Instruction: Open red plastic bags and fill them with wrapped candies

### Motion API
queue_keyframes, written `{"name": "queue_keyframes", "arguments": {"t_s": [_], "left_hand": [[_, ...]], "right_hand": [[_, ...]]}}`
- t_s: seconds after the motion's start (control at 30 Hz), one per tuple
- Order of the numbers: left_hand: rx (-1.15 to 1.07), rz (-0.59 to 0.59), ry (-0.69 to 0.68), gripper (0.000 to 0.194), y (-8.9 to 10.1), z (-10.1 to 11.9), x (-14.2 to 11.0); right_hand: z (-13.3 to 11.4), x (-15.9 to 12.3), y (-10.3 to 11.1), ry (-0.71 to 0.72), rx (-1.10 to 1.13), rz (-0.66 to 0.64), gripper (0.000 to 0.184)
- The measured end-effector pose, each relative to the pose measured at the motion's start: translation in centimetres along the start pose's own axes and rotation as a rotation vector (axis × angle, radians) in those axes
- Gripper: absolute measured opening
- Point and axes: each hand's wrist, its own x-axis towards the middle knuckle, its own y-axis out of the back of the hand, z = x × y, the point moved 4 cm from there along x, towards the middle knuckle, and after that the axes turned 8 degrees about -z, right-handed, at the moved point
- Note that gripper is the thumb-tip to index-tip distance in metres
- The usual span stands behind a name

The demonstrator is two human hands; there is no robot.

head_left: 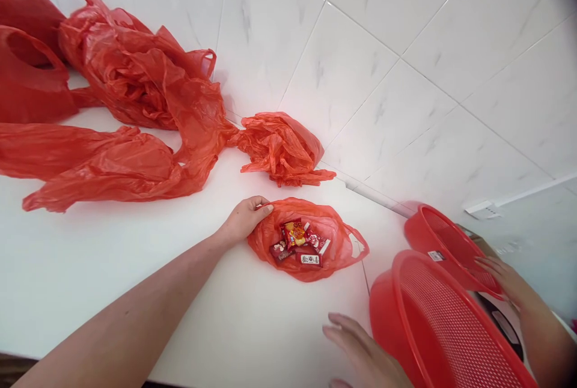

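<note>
My left hand (248, 218) pinches the left rim of a red plastic bag (331, 263) between thumb and fingers. The bag stands with its mouth spread wide, one loop handle sticking out to the right. Inside lie several small wrapped snack packets (296, 233), mostly red, one with yellow and orange on it. My right hand (365, 352) hovers over the table at the bottom, slightly blurred, its fingers apart and nothing in them. It is beside the nearer red mesh basket (392, 298) and apart from the bag.
Crumpled red plastic bags (130, 75) cover the table's back left; a bunched red bag (283, 148) lies against the tiled wall (360, 75). A second red basket (433, 238) stands at right, another person's hand (507, 280) at its rim. A wall socket (483, 210) is above.
</note>
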Motion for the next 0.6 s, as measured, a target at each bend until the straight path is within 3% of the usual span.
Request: {"name": "queue_keyframes", "arguments": {"t_s": [0.13, 0.23, 0.33, 0.4, 0.53, 0.6], "left_hand": [[-0.034, -0.024, -0.004, 0.035, -0.3, 0.3, -0.2], [-0.031, -0.064, 0.000, 0.040, -0.3, 1.2, -0.8], [0.067, -0.119, 0.041, 0.066, 0.2, 1.8, -1.9], [0.139, -0.131, 0.097, 0.082, 0.7, 1.9, -2.7], [0.209, -0.091, 0.069, 0.079, 1.3, 3.4, -3.1], [0.198, -0.018, -0.067, 0.073, 1.2, 5.8, -2.6]], "right_hand": [[1.4, 3.1, -1.2, -0.301, 0.383, 0.498, 0.066], [2.5, 5.5, -1.0, -0.467, 0.658, 0.709, 0.075], [3.6, 7.7, 0.0, -0.488, 0.788, 0.778, 0.079], [4.5, 9.0, 0.5, -0.426, 0.869, 0.788, 0.074], [5.5, 11.7, 1.3, -0.315, 1.114, 0.643, 0.049], [5.3, 12.1, 2.9, -0.282, 1.193, 0.713, 0.043]]}}
